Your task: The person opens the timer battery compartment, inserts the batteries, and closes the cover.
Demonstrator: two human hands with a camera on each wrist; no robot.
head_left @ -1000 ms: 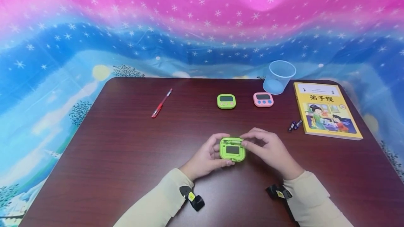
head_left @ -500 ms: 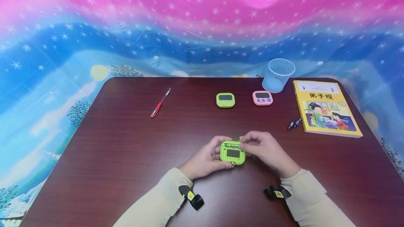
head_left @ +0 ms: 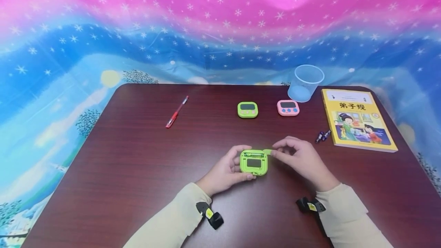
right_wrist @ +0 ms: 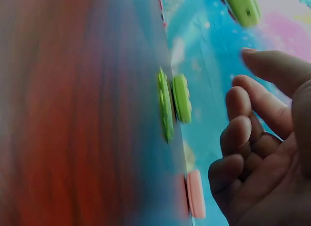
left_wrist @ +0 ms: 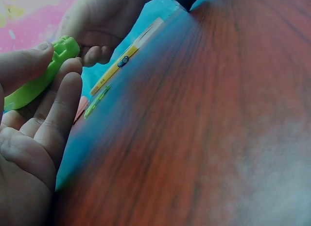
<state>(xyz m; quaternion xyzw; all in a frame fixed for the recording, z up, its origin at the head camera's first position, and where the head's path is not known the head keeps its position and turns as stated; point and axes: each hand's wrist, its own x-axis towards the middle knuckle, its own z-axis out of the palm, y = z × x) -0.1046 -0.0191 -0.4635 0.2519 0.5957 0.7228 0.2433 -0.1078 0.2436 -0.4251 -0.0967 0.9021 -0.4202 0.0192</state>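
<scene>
My left hand (head_left: 225, 171) grips a green digital timer (head_left: 253, 169) by its edges, back side up. In its uncovered slot lies a green battery (head_left: 253, 155). Seen from the left wrist, thumb and fingers pinch the timer (left_wrist: 29, 92) from opposite sides. Just right of the timer is my right hand (head_left: 303, 160), its fingers loosely bent and holding nothing, as the right wrist view shows. A flat green piece, like a battery cover (head_left: 268, 151), shows between the timer and the right fingertips in the head view; from the right wrist this cover (right_wrist: 165, 107) lies on the table.
Farther back stand a second green timer (head_left: 247, 110) and a pink timer (head_left: 288, 108). A clear plastic cup (head_left: 304, 83) is behind them. Two purple batteries (head_left: 322, 136) lie beside a yellow book (head_left: 358, 119). A red pen (head_left: 177, 112) rests at left on the dark wooden table (head_left: 138, 171).
My right fingers have left the timer's right edge and moved right. The battery in its slot and more of the flat green piece now show. The left hand keeps its grip.
</scene>
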